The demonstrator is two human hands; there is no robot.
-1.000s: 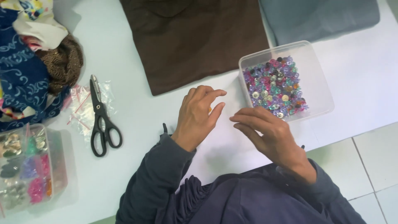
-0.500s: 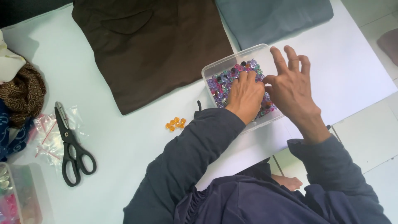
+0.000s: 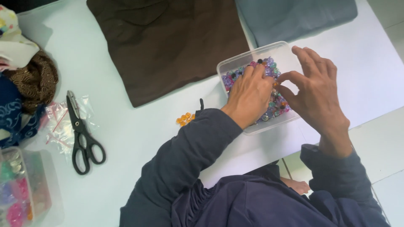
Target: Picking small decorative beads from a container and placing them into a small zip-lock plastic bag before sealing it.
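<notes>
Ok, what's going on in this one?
A person seated at a pale table has both hands in a clear tub of mixed beads. The left hand lies flat on the beads; the right hand pinches at them with thumb and forefinger, though I cannot tell whether it holds one. A few orange beads lie loose on the table beside the left sleeve. Black scissors rest untouched to the left, and brown cloth and grey cloth lie beyond the tub.

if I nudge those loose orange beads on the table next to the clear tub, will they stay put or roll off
The orange beads look small, rounded and glossy, so they would probably roll or scatter at a nudge. They lie loose on the smooth pale table, outside the clear tub, with nothing to stop them. They likely weigh almost nothing.
</notes>
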